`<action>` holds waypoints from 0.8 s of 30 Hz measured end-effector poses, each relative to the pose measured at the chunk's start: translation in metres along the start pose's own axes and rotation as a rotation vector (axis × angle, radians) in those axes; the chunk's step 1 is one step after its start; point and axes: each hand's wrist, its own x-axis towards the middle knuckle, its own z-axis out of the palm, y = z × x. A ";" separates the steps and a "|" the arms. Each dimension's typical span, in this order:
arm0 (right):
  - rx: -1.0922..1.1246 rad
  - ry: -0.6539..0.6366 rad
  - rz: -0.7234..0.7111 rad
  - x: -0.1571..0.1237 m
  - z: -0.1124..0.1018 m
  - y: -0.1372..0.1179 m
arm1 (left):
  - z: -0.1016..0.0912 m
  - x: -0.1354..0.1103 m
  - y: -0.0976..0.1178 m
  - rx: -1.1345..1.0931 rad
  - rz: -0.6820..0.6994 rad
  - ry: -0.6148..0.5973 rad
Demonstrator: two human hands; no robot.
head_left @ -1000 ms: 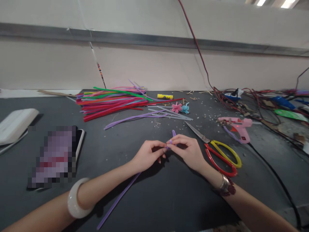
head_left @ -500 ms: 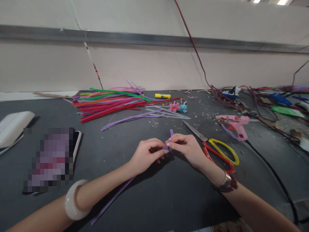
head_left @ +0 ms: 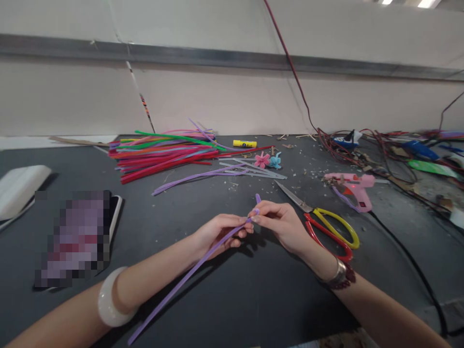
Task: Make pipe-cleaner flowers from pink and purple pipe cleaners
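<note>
A purple pipe cleaner (head_left: 195, 267) runs from the front of the table up to my fingertips, its far end bent into a small loop. My right hand (head_left: 281, 221) pinches that bent end between thumb and index finger. Close beside it, my left hand (head_left: 224, 233) grips the long part just below the bend, the other fingers curled loosely underneath. Scissors (head_left: 321, 222) with one red and one yellow handle lie right of my right hand. Beyond my hands are a pink flower (head_left: 261, 160) and a blue flower (head_left: 275, 160) of the same fuzzy material.
A bundle of coloured pipe cleaners (head_left: 166, 157) lies at the back left, with loose purple ones (head_left: 195, 179) before it. A yellow tube (head_left: 244, 144) sits behind. Right are a pink glue gun (head_left: 353, 186) and tangled wires (head_left: 337, 150); left, a phone (head_left: 78, 237) and white box (head_left: 21, 188).
The pipe cleaner's long part has swung from behind my left forearm to in front of it. My left hand has turned and its fingers have loosened; my right hand stays almost still.
</note>
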 end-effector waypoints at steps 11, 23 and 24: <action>0.394 -0.207 0.216 -0.004 0.006 -0.003 | -0.001 -0.004 -0.009 -0.203 -0.133 -0.219; 0.491 -0.241 0.213 -0.002 0.007 -0.002 | 0.008 -0.002 -0.012 -0.051 -0.036 -0.019; 0.490 -0.236 0.217 -0.001 0.007 -0.002 | 0.007 -0.002 -0.013 -0.034 -0.015 0.007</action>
